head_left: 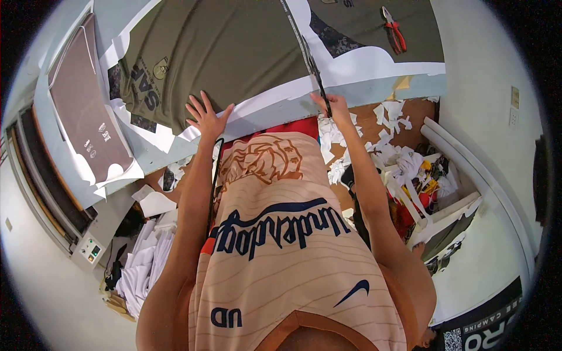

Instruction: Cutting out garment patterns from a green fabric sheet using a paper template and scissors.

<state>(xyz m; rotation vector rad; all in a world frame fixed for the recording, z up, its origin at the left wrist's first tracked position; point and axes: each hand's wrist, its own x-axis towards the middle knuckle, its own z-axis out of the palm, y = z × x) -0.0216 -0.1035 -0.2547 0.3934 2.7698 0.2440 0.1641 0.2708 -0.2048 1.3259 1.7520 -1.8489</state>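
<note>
Olive-green printed fabric [228, 52] with white borders lies across the table in front of me. My left hand [209, 119] rests on its near edge, palm down with fingers spread, beside a printed emblem and dark camouflage patches. At the table's near edge, my right hand [335, 107] is closed around the handles of a pair of black scissors [314, 69]. Their blades point away from me, along the white strip between the large olive piece and another olive piece [374, 35] on the right. Part of the handles is hidden by my fingers.
Red-handled pliers [396, 36] lie on the right-hand piece. A brown printed panel [88, 105] is at the left. White scraps [389, 120] litter the floor beneath the table, near a bin [451, 210] of cuttings and a long white roll [468, 155]. White cloth [146, 257] is heaped lower left.
</note>
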